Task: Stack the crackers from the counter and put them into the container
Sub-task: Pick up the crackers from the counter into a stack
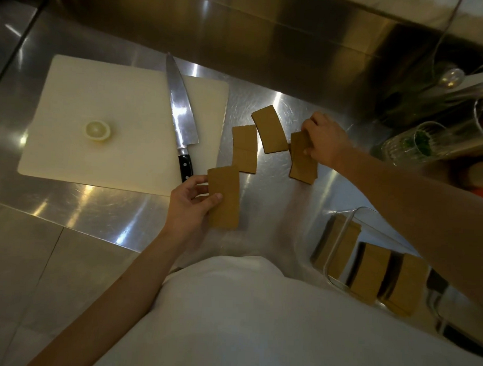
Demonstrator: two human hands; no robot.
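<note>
A person in a white top stands at a shiny metal worktop [100, 210]. The big pale cutting board [99, 115] is the thing to go by.

On the board's right side lies a long knife [181, 116], blade pointing away from the person, black handle near the board's front edge. Toward the left of the board sits a small round yellow slice [97, 130], maybe lemon.

Just off the board's front right corner, the left hand [191, 205] grips one brown cracker [223, 197] by its left edge, thumb on top and fingers under. I cannot tell if that cracker touches the worktop.

Right of the board, two more crackers lie flat on the worktop: one [244, 149] just beside the board's right edge, and another [269, 129] a bit farther right, tilted. Their corners look close or touching.

Farther right again, the right hand [323, 142] is closed on the far end of a small pile of crackers [302, 157], more than one layer, with its near end down by the worktop.

Well to the right of the board and close to the person's body is a clear container [340, 239]. Several stacks of crackers [370, 271] are already standing inside it.

Far right, past the crackers, are some clear glasses [411, 143] with green bits inside.
</note>
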